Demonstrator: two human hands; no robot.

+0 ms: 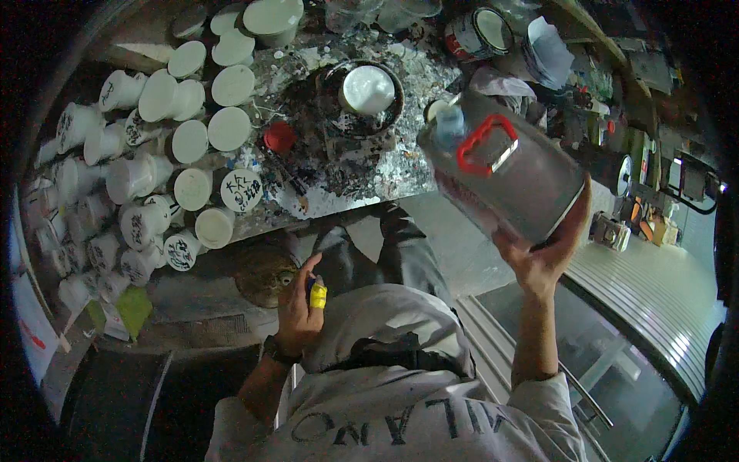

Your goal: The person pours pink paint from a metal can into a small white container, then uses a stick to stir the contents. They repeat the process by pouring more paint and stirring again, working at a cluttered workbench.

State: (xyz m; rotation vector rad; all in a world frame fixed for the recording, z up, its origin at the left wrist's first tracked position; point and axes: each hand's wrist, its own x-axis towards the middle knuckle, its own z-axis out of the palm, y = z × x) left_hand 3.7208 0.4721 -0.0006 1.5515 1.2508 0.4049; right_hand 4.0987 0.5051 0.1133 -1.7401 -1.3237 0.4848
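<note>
My right hand (pixel 539 254) grips the bottom end of a rectangular metal can (pixel 523 192) with a red handle and a pale spout, held tilted at the right of the worktable. My left hand (pixel 299 304) is low in front of my body, closed around a small yellow and dark object (pixel 318 296) that I cannot make out further. On the paint-splattered worktable (pixel 289 69), a white-topped container (pixel 367 90) sits inside a dark round pot (pixel 392 104), with a red round item (pixel 280 137) to its left.
Many white lidded tubs (pixel 229 128) are piled along the left. A labelled paint tin (pixel 477 35) and folded paper (pixel 547 51) lie at the back right. A ribbed pale surface (pixel 647 300) and metal rail (pixel 577 393) are at the right, below the table's height.
</note>
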